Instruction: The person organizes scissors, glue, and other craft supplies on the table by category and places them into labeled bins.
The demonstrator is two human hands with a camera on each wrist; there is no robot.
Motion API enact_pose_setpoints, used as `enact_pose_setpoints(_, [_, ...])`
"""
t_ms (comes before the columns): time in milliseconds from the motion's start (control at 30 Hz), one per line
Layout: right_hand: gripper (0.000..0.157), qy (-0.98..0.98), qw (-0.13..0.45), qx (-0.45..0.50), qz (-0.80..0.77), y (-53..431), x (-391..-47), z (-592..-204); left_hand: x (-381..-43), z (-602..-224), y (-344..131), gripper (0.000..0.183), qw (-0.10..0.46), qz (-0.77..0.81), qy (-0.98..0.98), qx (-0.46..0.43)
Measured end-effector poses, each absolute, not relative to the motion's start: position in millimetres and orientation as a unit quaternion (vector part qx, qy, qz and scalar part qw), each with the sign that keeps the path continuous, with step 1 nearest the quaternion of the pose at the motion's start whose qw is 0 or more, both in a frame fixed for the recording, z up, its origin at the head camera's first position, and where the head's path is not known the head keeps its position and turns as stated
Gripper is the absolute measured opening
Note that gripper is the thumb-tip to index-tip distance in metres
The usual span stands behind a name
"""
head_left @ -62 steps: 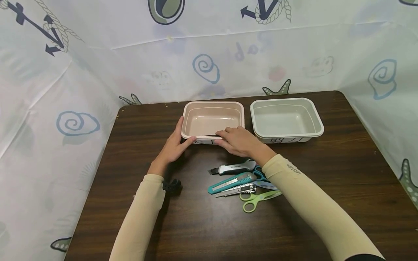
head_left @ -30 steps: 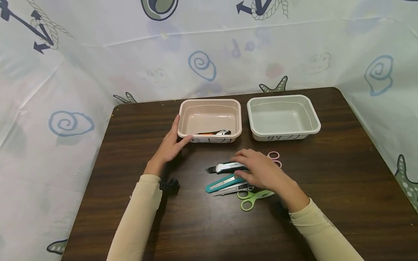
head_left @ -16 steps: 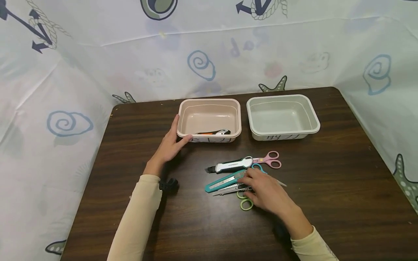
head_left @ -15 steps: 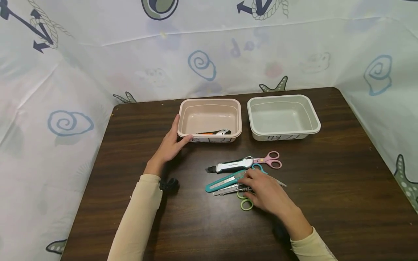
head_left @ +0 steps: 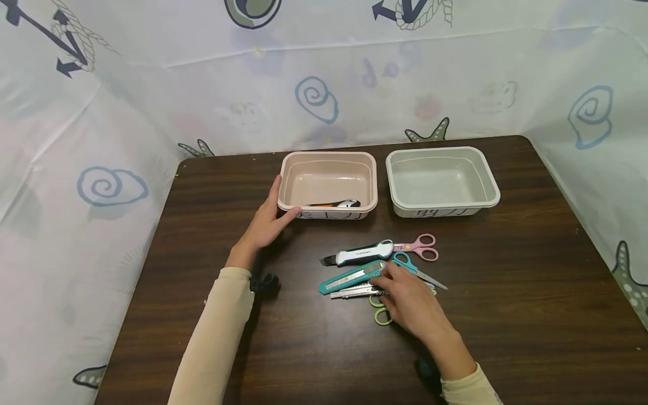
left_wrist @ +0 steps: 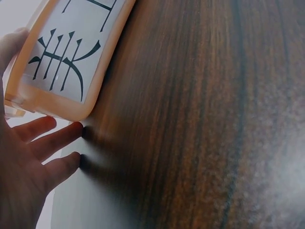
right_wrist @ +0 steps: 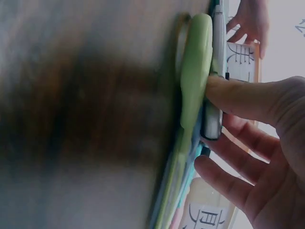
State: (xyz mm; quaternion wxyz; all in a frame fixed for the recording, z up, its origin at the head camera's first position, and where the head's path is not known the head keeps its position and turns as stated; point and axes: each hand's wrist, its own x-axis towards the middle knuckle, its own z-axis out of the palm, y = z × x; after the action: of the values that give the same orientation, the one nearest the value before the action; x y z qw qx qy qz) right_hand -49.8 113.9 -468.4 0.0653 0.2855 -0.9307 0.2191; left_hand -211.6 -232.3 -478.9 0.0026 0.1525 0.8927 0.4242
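Two hands are at work over the brown table point(head_left: 506, 309), both arms in pale sleeves point(head_left: 212, 337). Nearest me, at the lower middle of the frame, the right hand point(head_left: 412, 301) pinches the silver box knife point(head_left: 354, 291) between thumb and fingers; from its wrist I see the thumb pressed to the knife's side, with the green scissors point(right_wrist: 195, 71) lying right alongside. A second ago that hand was higher up, over the white-and-black knife point(head_left: 361, 255) and covering part of the pink scissors point(head_left: 412, 246); now both show. The silver knife's tip also looks nudged upward a little, so I'd judge this knife is being picked out of the pile. Just above it sit the teal knife point(head_left: 354, 275) and, to the right, the blue scissors point(head_left: 416, 269).

Farther up, left of centre, the left hand point(head_left: 260, 228) stays at the corner of the pink tub point(head_left: 324, 154), thumb on the rim and fingers loosely spread, steadying it, I think. An orange-and-black knife point(head_left: 339, 203) lies inside, so one knife is already put in. At upper right stands the grey tub point(head_left: 445, 205), then the printed cloth point(head_left: 212, 84).
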Motion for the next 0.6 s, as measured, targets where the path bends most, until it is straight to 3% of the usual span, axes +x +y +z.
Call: enact_pose_setpoints(600, [0.033, -0.933, 0.055, 0.279, 0.221, 120, -48, -459, -211, -480, -233, 0.092, 0.000, 0.421, 0.896, 0.143])
